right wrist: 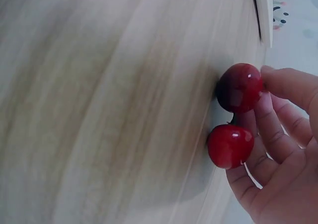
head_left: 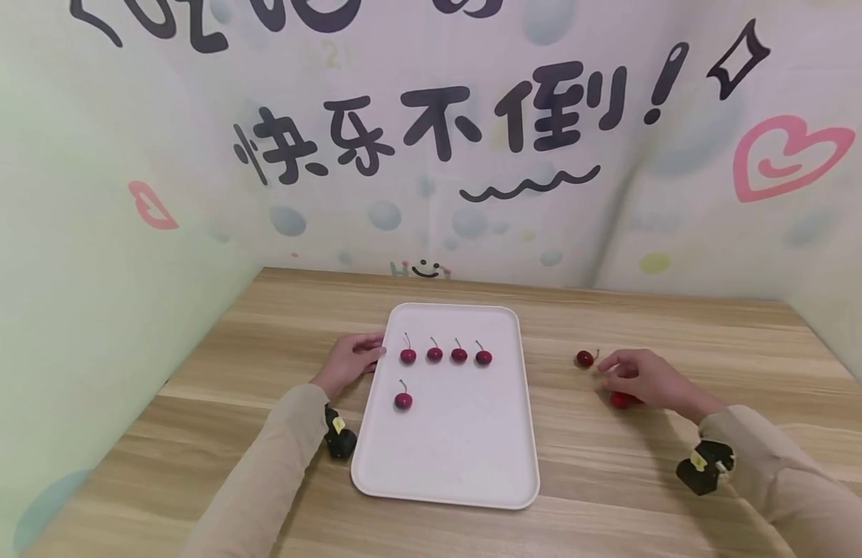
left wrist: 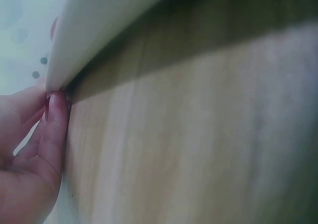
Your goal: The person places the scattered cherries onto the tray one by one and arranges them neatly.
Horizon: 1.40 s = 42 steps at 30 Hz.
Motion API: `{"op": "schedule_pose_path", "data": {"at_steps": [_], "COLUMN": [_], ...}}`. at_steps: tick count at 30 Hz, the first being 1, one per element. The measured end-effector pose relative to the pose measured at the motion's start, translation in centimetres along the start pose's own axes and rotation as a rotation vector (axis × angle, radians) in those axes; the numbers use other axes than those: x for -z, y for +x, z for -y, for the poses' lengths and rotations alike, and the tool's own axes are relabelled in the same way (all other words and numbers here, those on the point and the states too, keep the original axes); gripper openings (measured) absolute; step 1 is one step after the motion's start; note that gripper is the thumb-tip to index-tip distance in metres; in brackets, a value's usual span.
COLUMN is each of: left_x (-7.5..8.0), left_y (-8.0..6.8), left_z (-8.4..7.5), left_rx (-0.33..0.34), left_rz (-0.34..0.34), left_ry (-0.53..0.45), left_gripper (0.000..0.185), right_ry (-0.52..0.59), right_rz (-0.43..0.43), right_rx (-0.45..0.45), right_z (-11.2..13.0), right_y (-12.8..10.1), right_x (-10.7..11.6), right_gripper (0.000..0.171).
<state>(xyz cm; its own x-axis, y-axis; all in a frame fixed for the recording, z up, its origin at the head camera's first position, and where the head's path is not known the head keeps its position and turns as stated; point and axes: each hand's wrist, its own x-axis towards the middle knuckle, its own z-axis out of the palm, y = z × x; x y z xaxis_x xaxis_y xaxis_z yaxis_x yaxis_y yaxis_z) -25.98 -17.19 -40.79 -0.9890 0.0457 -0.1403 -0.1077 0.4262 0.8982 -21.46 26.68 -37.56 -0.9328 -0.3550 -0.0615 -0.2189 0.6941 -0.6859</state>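
Left fingers (left wrist: 53, 122): pinching the tray (head_left: 459, 457); steady pressure suits.
Right fingers (right wrist: 271, 127): narrow; cannot tell if gripping.
Dark cherry (head_left: 584, 359): just left of right fingertips; pinch stem lightly.
Bright cherry (head_left: 619, 400): beneath them; avoid nudging.

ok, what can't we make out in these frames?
- Head view: part of the bright red cherry, hidden by the right hand.
- Head view: top row of wall lettering, cut off by the upper edge.
- Right wrist view: whether the fingers grip the dark cherry; the cherry blocks the contact.
- Left wrist view: tray's inside, hidden by its own side.
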Motion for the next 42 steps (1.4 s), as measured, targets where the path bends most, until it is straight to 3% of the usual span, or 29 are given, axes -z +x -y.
{"op": "schedule_pose_path", "data": {"at_steps": [10, 16, 20, 29, 36, 42], "left_x": [0.0, 0.0, 0.0, 0.0, 0.0, 0.0], "left_y": [0.0, 0.0, 0.0, 0.0, 0.1, 0.1], "left_z": [0.2, 0.2, 0.1, 0.1, 0.2, 0.1], "left_rx": [0.001, 0.006, 0.002, -0.003, 0.004, 0.011], "left_rz": [-0.003, -0.006, -0.003, -0.001, 0.002, -0.001], "left_ry": [0.001, -0.002, -0.002, -0.009, 0.003, -0.007], "left_gripper": [0.036, 0.036, 0.036, 0.036, 0.037, 0.036], "right_ry": [-0.034, 0.035, 0.103, 0.218, 0.191, 0.152], "right_rz": [-0.025, -0.018, 0.014, 0.083, 0.164, 0.226], "right_rx": [0.059, 0.075, 0.063, 0.144, 0.14, 0.205], "right_z": [1.1, 2.4, 3.6, 6.4, 9.0, 11.1], "right_y": [-0.1, 0.2, 0.6, 2.4, 4.1, 5.7], "right_x": [0.0, -0.3, -0.9, -2.6, -4.6, -6.6], "right_gripper": [0.015, 0.017, 0.019, 0.018, 0.019, 0.018]}}
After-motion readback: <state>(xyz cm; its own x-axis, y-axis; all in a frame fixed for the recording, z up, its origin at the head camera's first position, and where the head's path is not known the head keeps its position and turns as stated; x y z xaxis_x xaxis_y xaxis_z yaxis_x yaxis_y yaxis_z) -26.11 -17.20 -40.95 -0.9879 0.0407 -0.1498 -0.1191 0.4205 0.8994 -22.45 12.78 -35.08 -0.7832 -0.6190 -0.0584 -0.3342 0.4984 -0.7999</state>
